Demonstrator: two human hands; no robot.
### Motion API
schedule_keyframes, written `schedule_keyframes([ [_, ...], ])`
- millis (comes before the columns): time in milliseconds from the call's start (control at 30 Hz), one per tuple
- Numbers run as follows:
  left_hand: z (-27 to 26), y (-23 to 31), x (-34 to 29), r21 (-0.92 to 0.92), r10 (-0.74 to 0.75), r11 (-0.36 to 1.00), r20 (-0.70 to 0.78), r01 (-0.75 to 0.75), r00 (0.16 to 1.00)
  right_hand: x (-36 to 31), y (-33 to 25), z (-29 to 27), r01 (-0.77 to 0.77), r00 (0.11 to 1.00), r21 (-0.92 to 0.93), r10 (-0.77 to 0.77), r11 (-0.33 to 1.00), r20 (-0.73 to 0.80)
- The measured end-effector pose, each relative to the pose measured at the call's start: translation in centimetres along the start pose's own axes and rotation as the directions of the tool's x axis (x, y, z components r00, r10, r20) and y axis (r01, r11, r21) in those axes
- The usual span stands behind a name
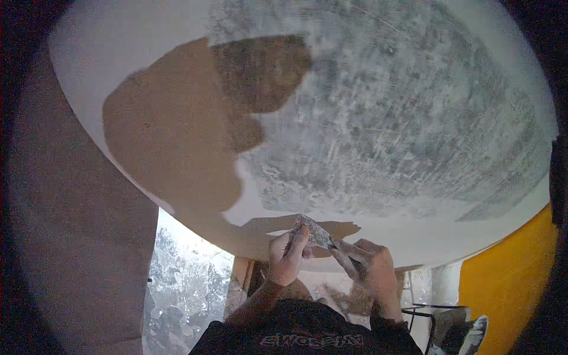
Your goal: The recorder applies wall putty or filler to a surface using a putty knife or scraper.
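Note:
Both hands are in front of my chest, just below the lower edge of a large pale plastered surface (402, 231). My right hand (378, 269) is wrapped round the handle of a putty knife (319, 235), whose smeared grey blade points up and to the left. My left hand (287, 258) is closed at the blade, its thumb lying along the blade's left part. The fingers behind the blade are partly hidden. A wide mottled grey coat (384, 112) covers much of the surface, with streaks running across it. Brown shadow (171, 130) falls over its left side.
A dull brown wall (77, 213) stands on the left and an orange-yellow one (509, 278) on the right. At the lower left is a bright, blotched whitish panel (186, 284). A dark metal frame (432, 322), perhaps of a stand or chair, shows at the lower right.

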State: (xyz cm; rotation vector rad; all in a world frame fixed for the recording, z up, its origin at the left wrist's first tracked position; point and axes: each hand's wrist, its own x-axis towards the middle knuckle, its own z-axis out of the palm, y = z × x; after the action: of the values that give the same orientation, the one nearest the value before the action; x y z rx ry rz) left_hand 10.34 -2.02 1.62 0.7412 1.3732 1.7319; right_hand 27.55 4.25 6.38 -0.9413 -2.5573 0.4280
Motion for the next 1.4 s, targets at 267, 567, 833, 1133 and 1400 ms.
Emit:
schedule_keyframes([
  [267,0.3,0.4,-0.1,0.087,0.019,0.996,0.054,-0.024,0.998,-0.6,0.2,-0.5,-0.023,1.000,-0.012,0.023,1.000,-0.012],
  [567,0.8,0.6,0.1,0.030,-0.034,0.999,0.100,0.032,0.994,-0.6,0.4,-0.6,-0.056,0.998,-0.028,0.056,0.998,-0.008],
  [833,1.3,0.3,0.2,0.052,-0.031,0.998,0.131,0.024,0.991,-0.6,1.0,-1.2,0.001,0.993,0.050,0.005,0.999,-0.119],
  [1133,1.5,0.0,0.1,0.056,0.004,0.998,0.119,-0.010,0.993,-0.4,1.0,-1.8,-0.085,0.995,-0.026,0.086,0.996,0.054],
  [1400,2.3,-0.5,0.4,0.053,-0.082,0.996,0.182,0.073,0.980,-0.1,2.0,-1.9,-0.009,0.992,0.094,0.021,0.995,-0.125],
])
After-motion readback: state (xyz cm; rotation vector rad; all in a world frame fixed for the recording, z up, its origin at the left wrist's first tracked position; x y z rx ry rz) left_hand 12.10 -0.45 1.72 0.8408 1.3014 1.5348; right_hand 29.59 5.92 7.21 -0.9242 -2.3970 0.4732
